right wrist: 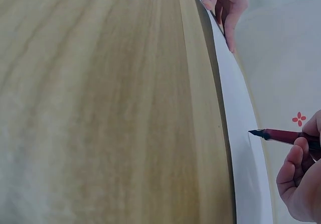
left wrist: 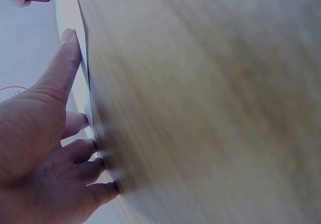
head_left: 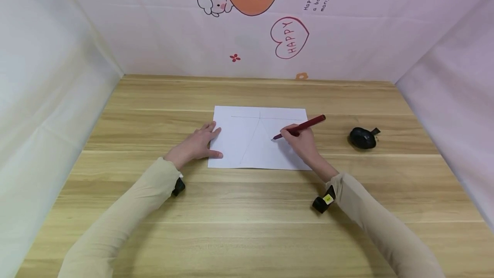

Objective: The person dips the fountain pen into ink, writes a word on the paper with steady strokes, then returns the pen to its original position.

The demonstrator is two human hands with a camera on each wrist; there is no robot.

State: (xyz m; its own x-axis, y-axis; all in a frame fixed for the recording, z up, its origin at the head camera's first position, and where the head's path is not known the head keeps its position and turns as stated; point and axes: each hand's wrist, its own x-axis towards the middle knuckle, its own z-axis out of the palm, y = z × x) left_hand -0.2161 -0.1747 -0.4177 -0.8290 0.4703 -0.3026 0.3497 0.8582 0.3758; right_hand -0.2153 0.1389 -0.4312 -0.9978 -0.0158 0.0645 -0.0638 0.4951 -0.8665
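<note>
A white sheet of paper lies on the wooden table, bearing thin pencil-like lines: one horizontal near the top, a short upright crossing it, and two slanting down from there. My right hand pinches a dark red fountain pen, its nib touching the paper at the lower end of the right slanting line. The same pen shows in the right wrist view, tip on the sheet. My left hand rests with spread fingers on the paper's left edge, thumb near the lower left corner.
A black, rounded object with a small tab sits on the table right of the paper. Behind rises a white cloth backdrop with printed drawings, and white cloth hangs on both sides. Each wrist carries a small black camera.
</note>
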